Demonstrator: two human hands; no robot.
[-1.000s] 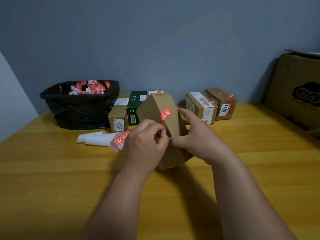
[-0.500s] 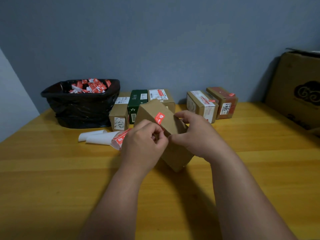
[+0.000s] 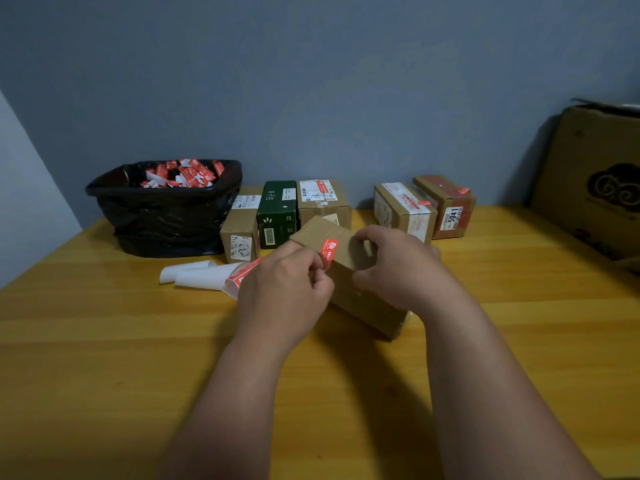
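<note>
The wooden table fills the view, and the green box in the back row is our marker. Far off to the right of the green box, a big carton stands against the wall. Left of the green box is the black bin, heaped with red and white scraps. Brown boxes touch the green box, one on its left and one on its right, and two more stand together further right.

Now the action. Just in front of the green box and a little right, the small box is tilted, near end low by the table, far end raised. The right hand grips it, fingers curled over the top. The left hand is bunched into a pinch. A paper roll lies flat, in front and left of the green box. And there's the red sticker, folded over the small box's edge, its lower end between the left thumb and forefinger.
</note>
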